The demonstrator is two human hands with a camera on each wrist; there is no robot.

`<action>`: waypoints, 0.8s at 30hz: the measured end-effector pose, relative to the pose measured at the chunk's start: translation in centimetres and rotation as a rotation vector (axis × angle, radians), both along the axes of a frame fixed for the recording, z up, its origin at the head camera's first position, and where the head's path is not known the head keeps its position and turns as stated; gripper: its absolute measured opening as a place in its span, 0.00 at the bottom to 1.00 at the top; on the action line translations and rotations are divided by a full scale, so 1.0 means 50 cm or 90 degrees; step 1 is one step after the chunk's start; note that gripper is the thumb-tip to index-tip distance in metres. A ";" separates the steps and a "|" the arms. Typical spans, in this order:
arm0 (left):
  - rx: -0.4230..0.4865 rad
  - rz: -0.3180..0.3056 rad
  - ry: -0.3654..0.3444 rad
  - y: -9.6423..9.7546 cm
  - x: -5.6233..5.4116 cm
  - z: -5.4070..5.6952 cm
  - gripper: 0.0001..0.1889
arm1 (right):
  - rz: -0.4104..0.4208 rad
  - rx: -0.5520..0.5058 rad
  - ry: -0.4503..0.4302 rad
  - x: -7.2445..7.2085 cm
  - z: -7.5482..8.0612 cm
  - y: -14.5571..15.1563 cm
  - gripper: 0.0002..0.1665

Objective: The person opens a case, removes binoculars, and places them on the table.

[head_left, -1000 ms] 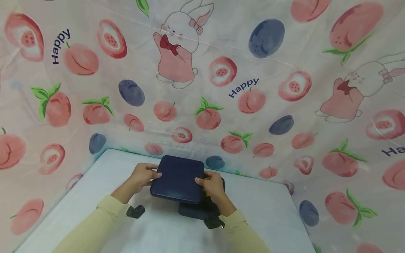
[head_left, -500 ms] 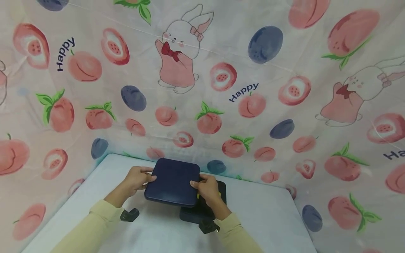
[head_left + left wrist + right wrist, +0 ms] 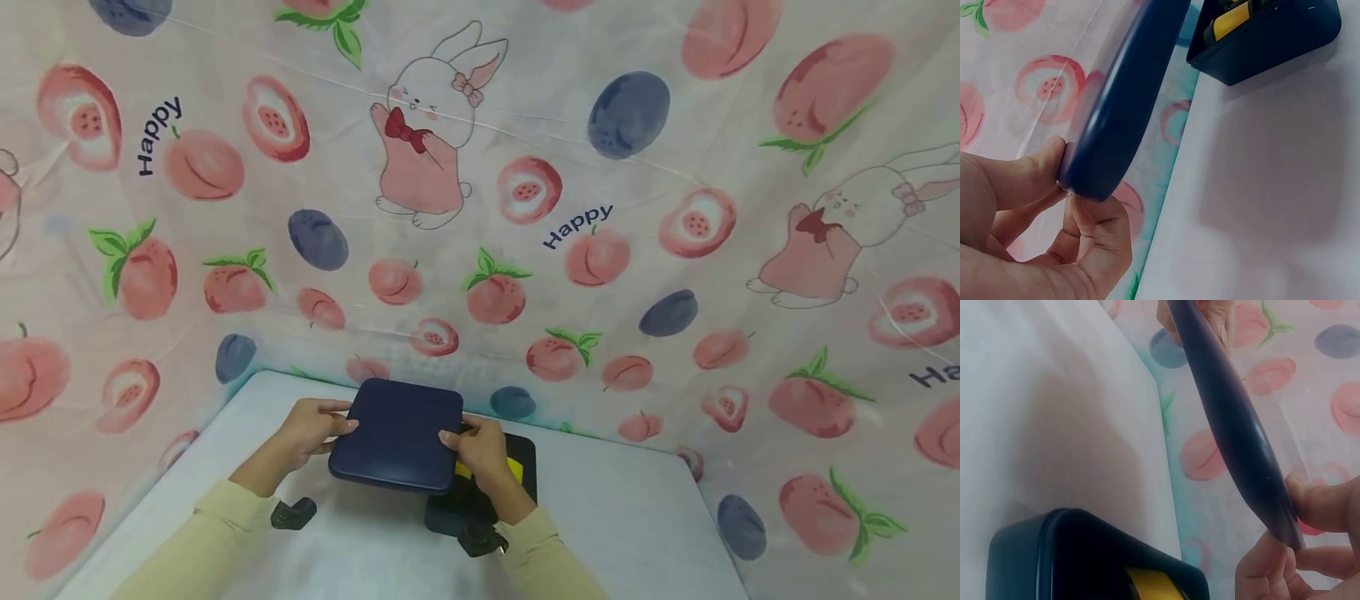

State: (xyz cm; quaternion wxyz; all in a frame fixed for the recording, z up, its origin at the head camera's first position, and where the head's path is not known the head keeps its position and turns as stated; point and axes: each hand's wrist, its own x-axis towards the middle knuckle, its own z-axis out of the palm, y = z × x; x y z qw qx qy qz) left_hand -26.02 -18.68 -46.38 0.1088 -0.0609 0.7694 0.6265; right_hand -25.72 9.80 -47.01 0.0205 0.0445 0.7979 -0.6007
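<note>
A dark blue, square lid with rounded corners (image 3: 397, 435) is held up above the table by both hands. My left hand (image 3: 306, 430) pinches its left edge, thumb on top and fingers beneath. On the opposite edge my right hand (image 3: 483, 457) pinches it the same way. Below and to the right stands an uncovered dark blue box (image 3: 1279, 47), partly hidden by the lid and the right hand. Inside it lies something yellow and black (image 3: 1233, 21), rounded in the left wrist view; its kind cannot be made out.
The white tabletop (image 3: 615, 517) carries the box near its far edge. Behind and at the sides hangs a pale curtain (image 3: 465, 242) printed with peaches and rabbits. Small black devices (image 3: 293, 513) are attached at both wrists.
Both hands have carried the lid leftward, away from over the box. More of the box and its yellow contents now shows. The head view has tilted slightly upward.
</note>
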 end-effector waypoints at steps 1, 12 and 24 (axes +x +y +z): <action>-0.001 -0.002 -0.001 -0.004 -0.001 0.000 0.32 | -0.002 -0.002 -0.003 0.000 0.000 -0.004 0.38; -0.022 -0.012 -0.012 -0.045 -0.011 -0.003 0.34 | 0.000 0.022 -0.007 -0.007 -0.004 -0.037 0.39; -0.027 -0.013 -0.010 -0.065 -0.028 -0.012 0.34 | -0.017 0.051 -0.005 -0.021 -0.016 -0.057 0.37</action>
